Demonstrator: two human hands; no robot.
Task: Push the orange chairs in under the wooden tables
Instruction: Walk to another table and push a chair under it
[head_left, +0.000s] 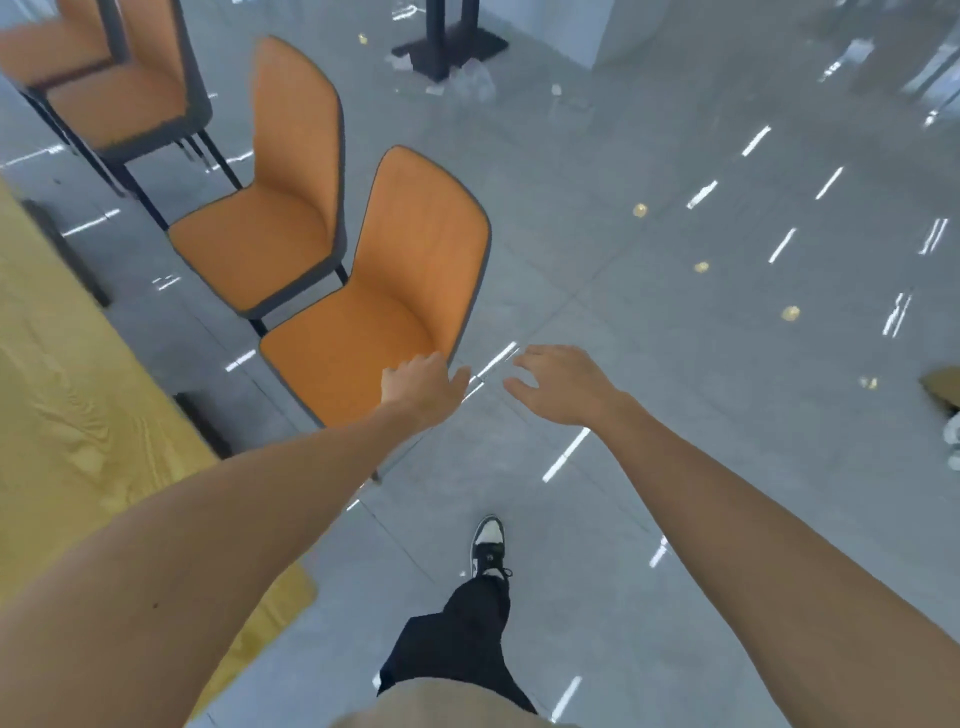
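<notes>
- At the far left I see the wooden bench (62, 395), its pale grain top running down the left edge; a dark leg of it stands on the floor near the closest chair's seat.
- Top left, two orange chairs (119, 104) stand close together on black legs; their seats face the bench side, and the picture is blurred there.
- Next along, the middle orange chair (265, 234) stands clear of the bench, with grey floor showing between its seat front and the bench edge; its backrest rises toward the top of the view.
- The nearest orange chair (363, 338) stands just beside the middle one, their seats nearly touching; it too is out from the bench, not under it.
- My left hand (421, 387) lies over the near corner of that seat, where seat meets backrest; the fingers are loosely spread and the thumb sticks out to the right; I cannot tell whether it presses on the chair or only hangs over it, and it grips nothing.
- My right hand (561, 387) hangs over the bare floor just right of the chair, apart from it; fingers spread wide, palm down, holding nothing.
- Below the hands, a black trouser leg and a black-and-white sneaker (488, 545) stand on the grey tiled floor (727, 364).
- Top centre, a black pedestal base (449, 49) stands on the floor with scraps of litter beside it.
</notes>
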